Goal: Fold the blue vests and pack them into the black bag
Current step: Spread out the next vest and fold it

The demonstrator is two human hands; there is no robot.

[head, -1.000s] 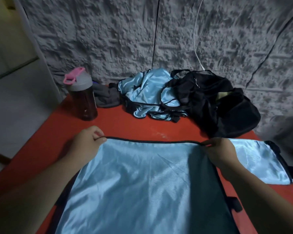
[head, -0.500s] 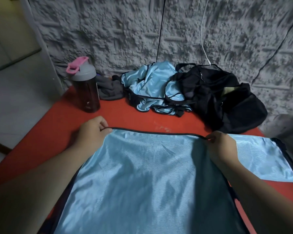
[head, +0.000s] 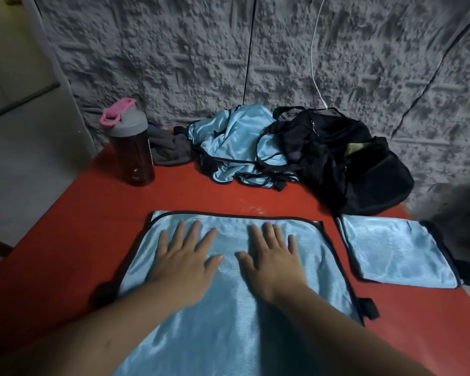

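A blue vest [head: 228, 308] is spread flat on the red bench [head: 65, 253], at the near edge and close to the middle. Its black trim runs along the far side. The left hand [head: 185, 264] is laid flat on the vest with the fingers straight and spread, and nothing is held in it. The right hand [head: 274, 259] is laid flat just beside it in the same way, fingers straight, and nothing is held in it either. The two thumbs are close but apart.

A folded vest [head: 396, 251] is seen near the right edge of the bench, apart from the spread one. A pile of blue vests [head: 234, 142] is heaped at the far edge, by the grey wall [head: 282, 50]. The black bag [head: 345, 161] is set at the far right corner, touching the pile. A dark bottle [head: 132, 147] with a grey and pink lid is stood upright near the far left corner. A grey cloth [head: 168, 150] is bunched between the bottle and the pile.
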